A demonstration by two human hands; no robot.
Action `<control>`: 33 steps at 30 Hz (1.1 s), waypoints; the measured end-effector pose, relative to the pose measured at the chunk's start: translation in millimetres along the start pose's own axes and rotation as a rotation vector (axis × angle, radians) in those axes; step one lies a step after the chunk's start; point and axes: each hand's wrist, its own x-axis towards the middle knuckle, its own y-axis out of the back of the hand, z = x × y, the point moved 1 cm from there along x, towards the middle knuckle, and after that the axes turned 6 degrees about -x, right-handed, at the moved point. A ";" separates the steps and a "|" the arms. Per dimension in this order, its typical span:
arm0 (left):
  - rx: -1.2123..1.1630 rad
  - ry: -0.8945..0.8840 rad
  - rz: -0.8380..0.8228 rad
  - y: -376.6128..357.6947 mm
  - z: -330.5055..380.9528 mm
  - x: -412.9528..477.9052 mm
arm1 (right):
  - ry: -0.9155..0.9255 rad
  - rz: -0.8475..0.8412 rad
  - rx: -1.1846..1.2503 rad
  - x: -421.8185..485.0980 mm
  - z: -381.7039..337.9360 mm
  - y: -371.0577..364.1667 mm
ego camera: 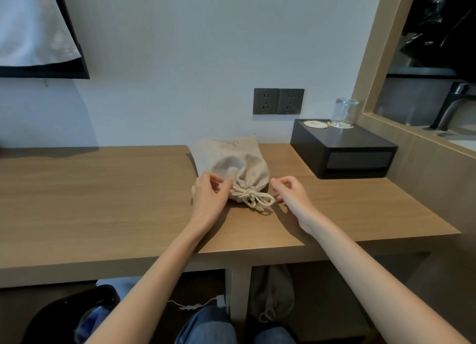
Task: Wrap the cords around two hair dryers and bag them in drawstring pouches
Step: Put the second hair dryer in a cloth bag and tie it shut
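Observation:
A beige drawstring pouch (pixel 231 160) lies bulging on the wooden desk (pixel 103 202), its neck gathered toward me. The cream cord (pixel 253 198) is knotted around the neck. My left hand (pixel 208 193) has its curled fingers on the left side of the neck and holds the fabric there. My right hand (pixel 289 190) sits just right of the knot, its thumb and fingers curled at the end of the cord loop. A second filled pouch (pixel 271 293) stands below the desk beside the centre leg. No hair dryer shows outside the pouches.
A black box (pixel 342 150) at the back right carries an upturned glass (pixel 343 113) and coasters. Two wall sockets (pixel 278 101) are above the desk. A sink with a tap (pixel 450 106) lies right. A white charger cable (pixel 201 303) and dark bag (pixel 64 315) lie below.

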 end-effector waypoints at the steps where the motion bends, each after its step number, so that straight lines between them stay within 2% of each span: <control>1: -0.030 0.037 0.042 0.7 0.4 2.2 | -0.001 0.045 0.041 4.1 -0.9 -0.7; 5: -0.184 0.128 0.189 5.3 3.8 23.0 | 0.000 0.128 0.163 29.6 -13.2 -10.2; 9: -0.229 0.184 0.126 0.1 -3.4 54.7 | -0.002 0.068 0.184 64.4 -28.5 -23.6; 13: -0.287 0.162 0.100 -12.9 -15.6 80.0 | 0.000 0.007 0.153 92.1 -30.7 -36.1; 18: -0.274 0.120 0.053 -20.4 -27.9 97.7 | 0.018 0.012 0.142 112.8 -23.4 -51.1; 23: -0.266 0.104 0.006 -21.8 -31.1 102.7 | 0.077 -0.006 0.087 116.7 -21.7 -65.9; 33: -0.326 0.122 0.003 -23.5 -12.3 73.9 | 0.087 0.017 0.181 87.9 -18.7 -57.8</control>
